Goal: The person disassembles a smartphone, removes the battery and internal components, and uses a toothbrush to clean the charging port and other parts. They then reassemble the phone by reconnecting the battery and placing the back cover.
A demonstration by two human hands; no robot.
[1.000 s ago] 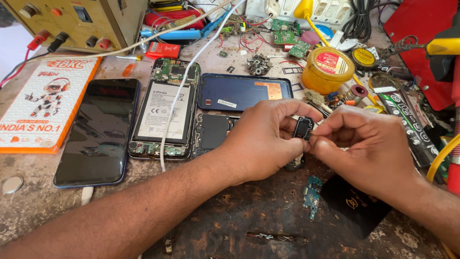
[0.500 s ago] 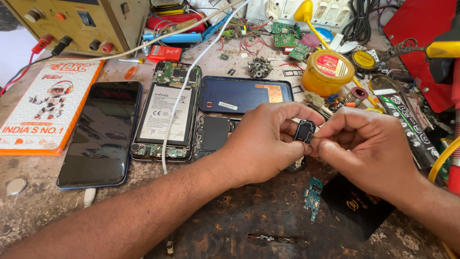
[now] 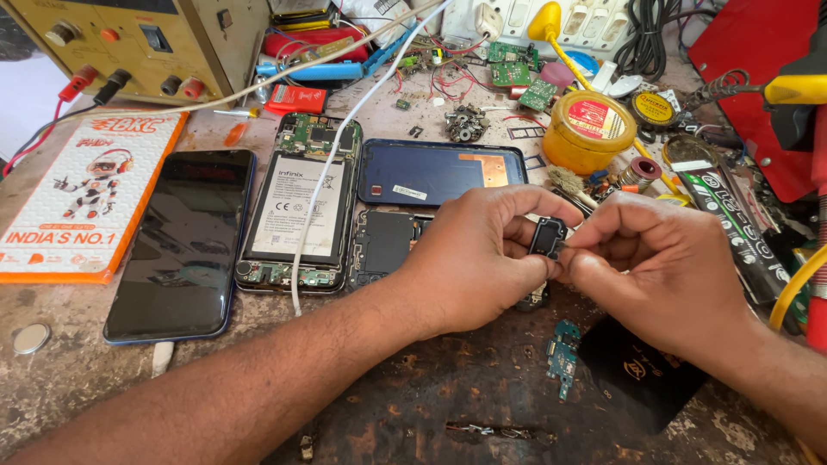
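Left hand (image 3: 482,258) and right hand (image 3: 663,267) both pinch small black module (image 3: 547,238) above tabletop (image 3: 77,379). Long axis near vertical, flat face toward camera

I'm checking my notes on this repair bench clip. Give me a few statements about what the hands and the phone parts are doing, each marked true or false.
1. Both hands pinch the small black part. True.
2. The opened phone lies with its battery showing. True.
3. The left hand rests flat on the dark-screened phone. False: it is at the small black part, apart from that phone.
4. The right hand holds the yellow jar. False: the jar stands untouched behind.
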